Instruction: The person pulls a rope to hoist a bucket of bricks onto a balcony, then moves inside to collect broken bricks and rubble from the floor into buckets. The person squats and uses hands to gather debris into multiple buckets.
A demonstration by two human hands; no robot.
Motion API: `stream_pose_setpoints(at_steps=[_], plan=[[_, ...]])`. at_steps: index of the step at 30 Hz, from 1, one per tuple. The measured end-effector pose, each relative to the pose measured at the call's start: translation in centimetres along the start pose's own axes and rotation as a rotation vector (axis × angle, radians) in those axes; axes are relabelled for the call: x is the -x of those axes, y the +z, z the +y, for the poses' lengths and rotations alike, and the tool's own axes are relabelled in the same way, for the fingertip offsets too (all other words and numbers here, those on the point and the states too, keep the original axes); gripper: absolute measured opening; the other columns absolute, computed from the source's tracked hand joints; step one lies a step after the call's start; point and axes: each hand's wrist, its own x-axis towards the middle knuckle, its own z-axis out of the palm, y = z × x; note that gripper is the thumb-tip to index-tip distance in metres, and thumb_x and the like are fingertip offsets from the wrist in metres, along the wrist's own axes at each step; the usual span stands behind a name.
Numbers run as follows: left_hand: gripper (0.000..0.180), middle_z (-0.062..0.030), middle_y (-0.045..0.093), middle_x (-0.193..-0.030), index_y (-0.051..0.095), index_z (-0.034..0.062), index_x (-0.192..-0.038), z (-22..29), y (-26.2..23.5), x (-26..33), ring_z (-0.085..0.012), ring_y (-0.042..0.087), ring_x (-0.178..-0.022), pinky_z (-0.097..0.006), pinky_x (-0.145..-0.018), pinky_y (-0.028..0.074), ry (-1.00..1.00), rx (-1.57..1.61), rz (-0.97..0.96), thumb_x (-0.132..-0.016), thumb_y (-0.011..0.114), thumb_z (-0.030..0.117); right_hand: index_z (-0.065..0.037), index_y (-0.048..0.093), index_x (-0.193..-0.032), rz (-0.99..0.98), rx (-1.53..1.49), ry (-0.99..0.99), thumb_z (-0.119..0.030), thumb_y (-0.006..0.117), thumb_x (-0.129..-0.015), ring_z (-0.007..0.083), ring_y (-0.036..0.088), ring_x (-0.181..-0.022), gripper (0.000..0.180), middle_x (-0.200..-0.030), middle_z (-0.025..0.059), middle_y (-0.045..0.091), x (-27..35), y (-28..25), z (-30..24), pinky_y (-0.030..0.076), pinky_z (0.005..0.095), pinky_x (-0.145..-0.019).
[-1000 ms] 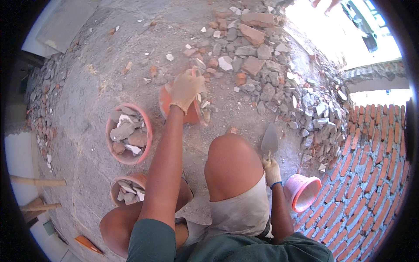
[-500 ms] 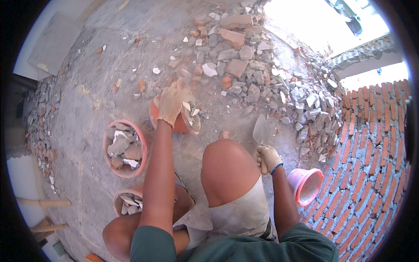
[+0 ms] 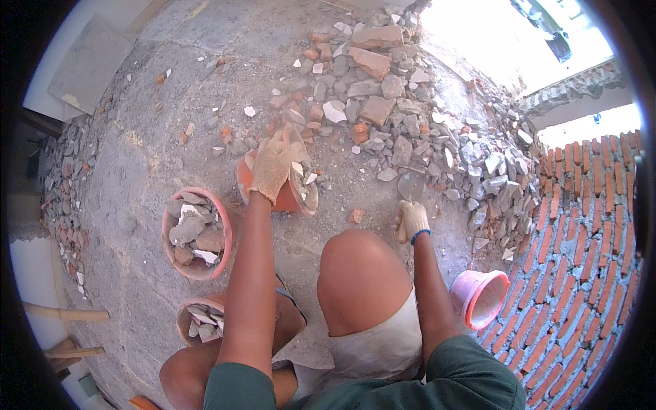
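My left hand (image 3: pixel 272 166), in a cream work glove, grips the upper rim of an orange bucket (image 3: pixel 292 199). The bucket lies tipped on the ground, with pale rubble pieces (image 3: pixel 298 171) showing in its mouth. My gloved right hand (image 3: pixel 413 220) is closed around the handle of a trowel, and a blue band circles its wrist. The trowel's grey blade (image 3: pixel 411 186) points away from me, at the near edge of the rubble heap (image 3: pixel 383 96). Where the blade's tip meets the ground is hard to make out.
To the left stand a bucket of large rubble chunks (image 3: pixel 165 236) and, nearer my leg, another bucket with rubble (image 3: pixel 183 326). A pink bucket (image 3: pixel 460 290) lies tilted at right, beside a brick wall (image 3: pixel 567 273). Loose fragments are scattered over the dusty ground.
My right hand has moved forward with the trowel, bringing its blade closer to the rubble heap. My left hand stays on the tipped orange bucket.
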Motion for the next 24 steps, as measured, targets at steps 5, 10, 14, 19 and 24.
stream_pose_setpoints(at_steps=[5,10,14,19,24], plan=[[0.032,-0.0136,0.068,-0.115,0.070,0.0010,-0.108,6.0,2.1,-1.1,-0.0297,0.063,-0.105,-0.038,-0.093,0.047,-0.082,0.215,0.041,-0.094,0.064,0.029,-0.003,0.057,-0.099,0.186,0.276,-0.183,-0.020,0.060,-0.093,0.0292,0.064,-0.063,0.018,-0.081,0.0128,0.063,-3.6,-4.8,1.8,0.055,0.0480,-0.056],[0.035,-0.0142,0.067,-0.111,0.069,-0.0020,-0.108,0.9,0.4,-0.9,-0.0273,0.062,-0.105,-0.037,-0.092,0.047,-0.054,0.373,0.069,-0.095,0.063,0.030,0.005,0.064,-0.105,0.112,0.831,-0.382,-0.026,0.061,-0.093,0.0446,0.071,-0.082,0.034,-0.090,0.0300,0.070,3.2,-0.5,0.2,0.056,0.0505,-0.078],[0.031,-0.0107,0.068,-0.108,0.068,-0.0029,-0.107,1.4,1.6,-1.7,-0.0232,0.063,-0.100,-0.035,-0.088,0.048,-0.055,0.317,0.054,-0.095,0.062,0.026,0.005,0.065,-0.107,0.050,0.843,-0.398,-0.029,0.064,-0.093,0.0448,0.070,-0.081,0.036,-0.087,0.0290,0.070,6.2,-4.6,4.1,0.055,0.0504,-0.074],[0.039,-0.0117,0.068,-0.112,0.066,0.0025,-0.124,-1.9,-0.4,-1.0,-0.0294,0.061,-0.104,-0.040,-0.089,0.048,0.037,0.142,-0.029,-0.095,0.062,0.028,0.008,0.064,-0.109,-0.089,0.617,-0.105,-0.029,0.063,-0.093,0.0454,0.070,-0.090,0.040,-0.094,0.0322,0.070,9.0,-4.2,1.5,0.054,0.0513,-0.080],[0.028,0.0006,0.065,-0.097,0.068,0.0016,-0.111,0.6,2.6,-2.7,-0.0103,0.058,-0.089,-0.028,-0.079,0.047,0.006,0.429,0.002,-0.095,0.065,0.024,0.007,0.067,-0.098,0.182,0.780,-0.338,-0.027,0.063,-0.092,0.0405,0.071,-0.084,0.035,-0.086,0.0291,0.071,-0.1,-4.7,2.8,0.055,0.0462,-0.076]])
